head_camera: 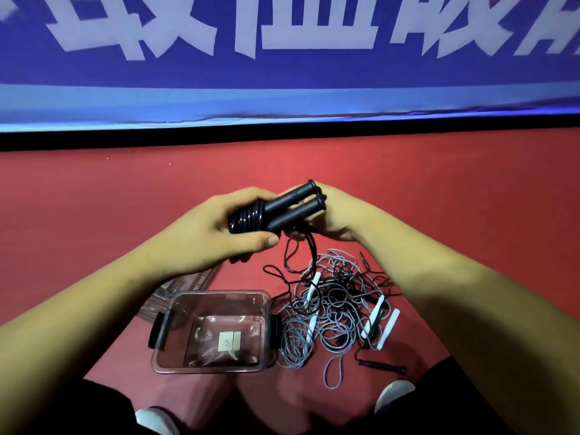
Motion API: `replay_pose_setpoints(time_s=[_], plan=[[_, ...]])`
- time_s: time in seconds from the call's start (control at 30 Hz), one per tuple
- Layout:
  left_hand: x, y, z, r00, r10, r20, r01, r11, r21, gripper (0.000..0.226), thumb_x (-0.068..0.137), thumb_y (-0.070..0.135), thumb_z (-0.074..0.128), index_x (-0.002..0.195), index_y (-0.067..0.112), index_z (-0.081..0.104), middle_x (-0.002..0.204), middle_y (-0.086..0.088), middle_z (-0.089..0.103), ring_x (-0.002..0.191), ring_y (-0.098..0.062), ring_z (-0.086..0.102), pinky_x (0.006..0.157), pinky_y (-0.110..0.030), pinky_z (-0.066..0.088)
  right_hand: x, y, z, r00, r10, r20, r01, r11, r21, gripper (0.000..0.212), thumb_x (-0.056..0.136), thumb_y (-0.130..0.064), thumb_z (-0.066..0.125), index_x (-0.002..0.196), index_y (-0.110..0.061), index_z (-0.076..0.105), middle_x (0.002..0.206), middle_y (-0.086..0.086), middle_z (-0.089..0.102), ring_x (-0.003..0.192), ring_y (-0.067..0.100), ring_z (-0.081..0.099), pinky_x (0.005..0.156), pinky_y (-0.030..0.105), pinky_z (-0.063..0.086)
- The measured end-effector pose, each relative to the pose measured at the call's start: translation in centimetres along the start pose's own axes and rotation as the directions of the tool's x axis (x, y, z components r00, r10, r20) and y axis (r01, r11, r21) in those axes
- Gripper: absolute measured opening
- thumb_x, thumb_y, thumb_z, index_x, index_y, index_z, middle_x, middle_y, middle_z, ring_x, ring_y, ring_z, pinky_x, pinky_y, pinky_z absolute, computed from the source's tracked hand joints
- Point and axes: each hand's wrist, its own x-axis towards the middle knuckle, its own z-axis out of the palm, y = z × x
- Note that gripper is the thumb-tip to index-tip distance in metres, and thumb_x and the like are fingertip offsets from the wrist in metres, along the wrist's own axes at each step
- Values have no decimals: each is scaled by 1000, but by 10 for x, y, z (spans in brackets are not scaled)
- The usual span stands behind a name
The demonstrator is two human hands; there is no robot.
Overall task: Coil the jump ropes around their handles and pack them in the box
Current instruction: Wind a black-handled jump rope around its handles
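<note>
Black handles [292, 208], two held side by side, sit above the red floor [125, 199] between both hands. The left hand [219, 227] is clamped round the end where the black rope [288, 255] is already wound in tight turns. The right hand [339, 211] curls behind the butt ends, and its fingertips seem to pinch the loose strand. That strand trails down into the tangle of grey ropes [332, 312] and white handles [373, 315] beside the clear box [216, 296], which holds no rope yet.

I judge the winding of the first rope to be partway done. Next the right hand must feed the slack round under tension without dragging the grey tangle along.
</note>
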Motion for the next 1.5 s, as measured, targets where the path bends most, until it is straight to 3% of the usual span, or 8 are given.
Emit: replay_pose_setpoints(time_s=[0.2,0.4,0.67,0.83,1.07,1.2,1.33,1.5], plan=[[9,-7,-15,979,-129,-158,116,989,-89,30,85,10,73,112,14,62,71,-7,64,54,-20,54,47,-27,43,8,3,16,999,-51,6,52,988,-143,19,99,-13,53,87,-14,68,77,5,69,78,23,67,83,43,55],[15,-24,-25,934,-214,-285,212,977,-40,31,80,12,79,100,6,56,68,-5,59,58,-20,55,56,-34,43,8,-8,40,999,6,-41,-13,982,-187,35,106,-23,36,88,-6,60,59,0,42,49,14,42,52,23,38],[20,-45,-38,897,-76,-435,247,902,353,41,79,27,81,114,30,59,93,1,68,74,-21,65,75,-36,53,-5,-17,46,998,19,-57,-45,857,-514,15,98,-23,52,98,-15,65,53,-4,56,46,7,60,55,26,41],[27,-57,-45,889,-53,-455,320,781,536,41,82,29,79,117,19,59,100,-4,65,90,-25,58,73,-32,40,-10,-22,44,992,-40,-118,-39,803,-595,18,96,-26,58,90,-12,69,55,-10,49,51,6,41,53,26,32],[32,-73,-25,925,-180,-334,375,570,731,38,81,38,73,112,28,53,99,-10,69,89,-36,65,69,-37,51,-9,-32,47,990,-70,-119,-24,762,-647,28,94,-26,60,81,-3,70,57,-1,47,51,14,38,50,27,30],[33,-63,-11,925,-359,-123,339,636,693,37,82,31,72,117,33,59,104,-3,72,92,-25,68,78,-33,55,-8,-37,36,983,-110,-146,-19,734,-679,28,92,-24,62,72,-5,67,58,-2,52,51,9,41,49,24,32],[25,-46,8,897,-438,55,328,744,582,23,81,23,75,101,25,63,78,1,70,61,-22,68,54,-27,56,-7,-37,26,979,-143,-148,2,725,-689,28,91,-25,66,74,-2,68,62,1,56,52,8,40,45,13,31],[18,-34,17,916,-378,135,308,878,367,37,76,55,77,94,23,68,66,-7,69,48,-21,58,51,-31,51,-4,-35,8,962,-191,-195,3,721,-693,24,91,-31,66,81,-9,73,68,-4,62,60,9,50,54,21,35]])
